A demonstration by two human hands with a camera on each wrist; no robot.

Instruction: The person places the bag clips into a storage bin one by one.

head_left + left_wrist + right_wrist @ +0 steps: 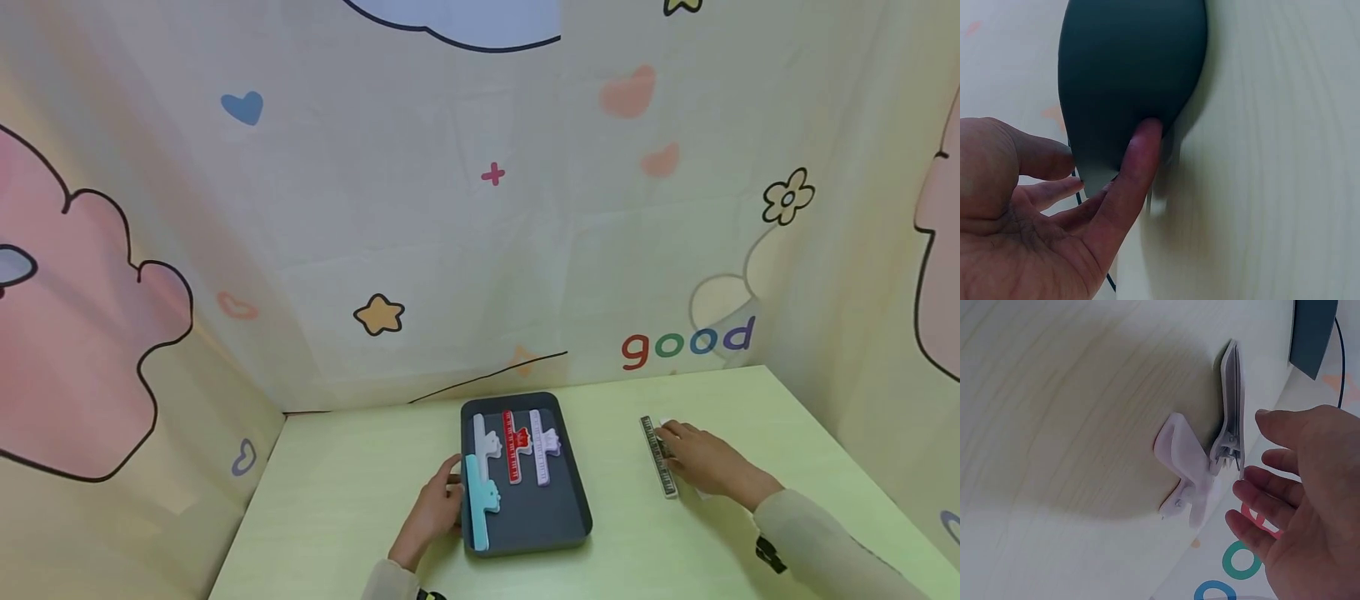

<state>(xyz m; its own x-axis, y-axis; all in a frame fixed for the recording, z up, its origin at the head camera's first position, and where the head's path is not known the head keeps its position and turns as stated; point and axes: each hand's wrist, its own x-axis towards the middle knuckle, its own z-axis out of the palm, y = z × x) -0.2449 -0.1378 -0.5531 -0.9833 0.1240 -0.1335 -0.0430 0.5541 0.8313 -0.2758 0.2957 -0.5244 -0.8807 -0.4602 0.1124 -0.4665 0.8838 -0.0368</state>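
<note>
A dark grey tray point(576, 504) lies at the middle of the pale green table point(352, 483). In it are a teal clip point(478, 504), a white clip point(481, 440), a red clip point(514, 447) and a lilac clip point(542, 448). My left hand point(442, 496) rests against the tray's left side beside the teal clip. Its thumb point(1136, 165) presses on the tray wall point(1129, 75), and the other fingers are relaxed. My right hand point(686, 450) hovers over a white clip with a ruler-marked edge point(657, 458) on the table right of the tray. Its fingers point(1272, 469) are loosely spread beside that clip point(1197, 462).
Patterned cloth walls point(480, 208) close in the table at the back and on both sides. Bare tabletop lies left of the tray and in front of it. A corner of the tray point(1313, 331) shows at the top of the right wrist view.
</note>
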